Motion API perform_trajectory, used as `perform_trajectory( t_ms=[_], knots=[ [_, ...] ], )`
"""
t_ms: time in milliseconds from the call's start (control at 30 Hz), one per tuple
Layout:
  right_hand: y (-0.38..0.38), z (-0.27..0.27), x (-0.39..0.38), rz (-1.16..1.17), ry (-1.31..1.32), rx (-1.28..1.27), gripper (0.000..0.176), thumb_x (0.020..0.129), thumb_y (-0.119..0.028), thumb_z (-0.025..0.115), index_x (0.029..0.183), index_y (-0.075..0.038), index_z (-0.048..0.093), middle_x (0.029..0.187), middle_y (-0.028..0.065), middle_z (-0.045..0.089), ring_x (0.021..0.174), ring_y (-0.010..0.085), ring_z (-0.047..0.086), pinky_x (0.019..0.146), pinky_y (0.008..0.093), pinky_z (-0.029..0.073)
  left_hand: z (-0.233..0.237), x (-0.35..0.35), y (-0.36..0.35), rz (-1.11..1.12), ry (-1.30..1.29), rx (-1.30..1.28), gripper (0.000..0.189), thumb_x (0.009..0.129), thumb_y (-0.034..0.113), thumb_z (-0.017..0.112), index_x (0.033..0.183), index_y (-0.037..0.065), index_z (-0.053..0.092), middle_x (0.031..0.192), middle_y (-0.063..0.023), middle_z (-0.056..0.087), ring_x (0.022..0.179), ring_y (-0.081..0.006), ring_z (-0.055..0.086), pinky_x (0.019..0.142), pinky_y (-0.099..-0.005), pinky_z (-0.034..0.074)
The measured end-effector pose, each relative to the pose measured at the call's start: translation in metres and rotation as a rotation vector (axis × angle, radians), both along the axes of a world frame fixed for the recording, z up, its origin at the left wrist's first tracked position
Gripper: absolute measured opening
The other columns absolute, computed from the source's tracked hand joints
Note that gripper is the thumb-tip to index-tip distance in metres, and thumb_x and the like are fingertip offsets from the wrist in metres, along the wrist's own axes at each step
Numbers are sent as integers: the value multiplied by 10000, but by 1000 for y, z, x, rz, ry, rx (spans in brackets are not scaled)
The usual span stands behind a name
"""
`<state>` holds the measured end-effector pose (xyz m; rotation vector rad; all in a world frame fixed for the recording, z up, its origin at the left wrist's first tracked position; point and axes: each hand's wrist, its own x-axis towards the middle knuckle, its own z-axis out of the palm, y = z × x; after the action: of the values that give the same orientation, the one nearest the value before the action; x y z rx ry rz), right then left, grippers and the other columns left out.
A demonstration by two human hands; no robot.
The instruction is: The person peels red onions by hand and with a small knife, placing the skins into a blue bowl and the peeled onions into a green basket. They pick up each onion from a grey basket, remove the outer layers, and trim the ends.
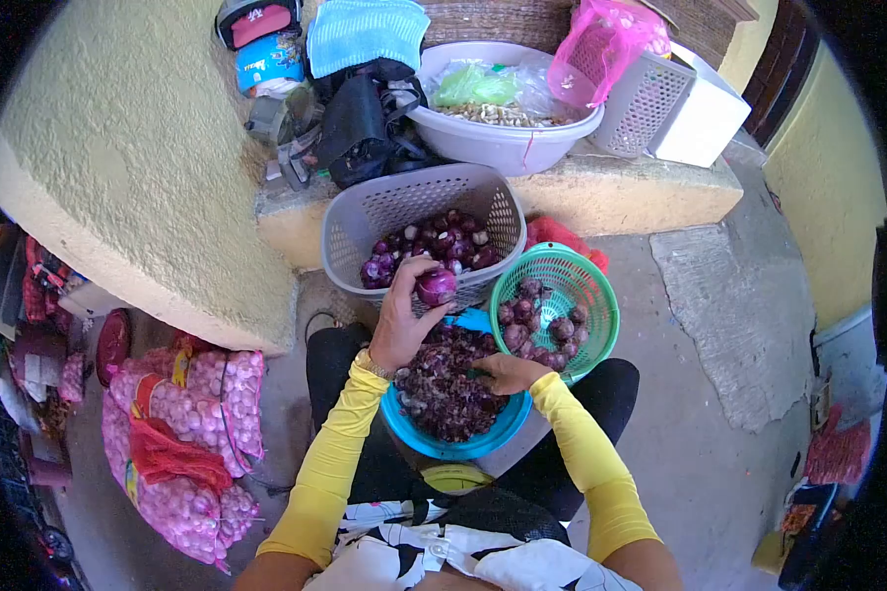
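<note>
Your left hand (402,320) clasped a red onion (437,286) at the rim of the grey basket (365,212). Just below it, your right hand (508,372) lay curled on peelings (448,399) in the blue bowl (483,445); what it held was unclear.

Glossy purple onion (437,286), perforated grey plastic basket (365,212), green plastic mesh basket (601,305), dry papery onion skins (448,389), smooth blue plastic bowl (414,438)

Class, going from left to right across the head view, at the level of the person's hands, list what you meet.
pink sacks of garlic → left hand → red onion held in it → right hand → green basket
</note>
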<state>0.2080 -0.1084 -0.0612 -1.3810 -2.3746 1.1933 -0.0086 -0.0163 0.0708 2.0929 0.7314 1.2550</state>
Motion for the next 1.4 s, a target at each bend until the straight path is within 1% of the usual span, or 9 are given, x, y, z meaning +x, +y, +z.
perform_trajectory(
  t_ms=[200,400,567,600,900,1000,1100,1167,1400],
  knots=[
    [2,-4,5,-60,-48,44,322,849,-140,550,1134,9,572,938,272,636,903,449,610,779,492,488,15,3,-23,-22,21,-18,653,736,-17,763,1287,54,419,1257,-168,509,1201,-278,519,1023,-365,409],
    [6,-36,13,45,-126,185,309,845,-116,549,1136,-15,572,937,256,629,902,422,616,783,471,492,36,-1,-35,28,60,305,609,745,-35,751,1251,57,425,1246,-176,510,1169,-304,537,987,-378,439],
    [0,-7,9,-16,-175,32,334,826,-105,529,1146,-24,577,911,252,637,873,423,623,760,480,498,53,-1,-56,26,89,168,487,754,-20,720,1186,53,506,1242,-185,514,1167,-386,509,999,-431,416],
    [9,-51,14,9,-185,136,338,820,-115,539,1143,-22,581,909,250,641,865,423,625,771,492,494,59,1,-60,27,113,155,475,759,-8,719,1181,54,512,1240,-182,516,1177,-381,504,1009,-427,409],
    [1,-39,11,52,-216,146,352,815,-110,531,1146,3,578,887,263,639,848,421,630,772,507,490,245,19,-125,-479,633,671,273,810,131,553,1051,2,538,1074,-113,514,957,-259,530,830,-358,491],
    [-1,-43,12,63,-171,116,357,814,-109,529,1148,8,576,881,267,638,845,421,630,768,508,491,285,27,-147,-588,627,639,330,732,52,631,1039,-12,529,1050,-150,542,969,-303,539,847,-399,483],
    [-3,-44,13,60,-101,80,361,813,-107,528,1149,14,574,876,270,637,841,421,631,765,509,491,295,26,-167,-540,631,702,289,760,47,610,1023,-22,514,1040,-159,541,949,-308,546,823,-391,506],
    [-3,-44,13,43,-51,77,364,812,-106,527,1150,18,573,873,273,636,838,421,632,763,510,491,297,10,-172,-336,370,674,86,791,160,634,821,83,658,895,25,607,966,-152,567,752,-249,507],
    [4,-29,10,-13,-150,66,392,813,-91,536,1188,23,557,913,286,629,878,430,625,770,513,494,281,11,-150,-523,322,759,180,794,172,603,912,39,634,985,-51,594,977,-194,572,767,-283,516]
  ],
)
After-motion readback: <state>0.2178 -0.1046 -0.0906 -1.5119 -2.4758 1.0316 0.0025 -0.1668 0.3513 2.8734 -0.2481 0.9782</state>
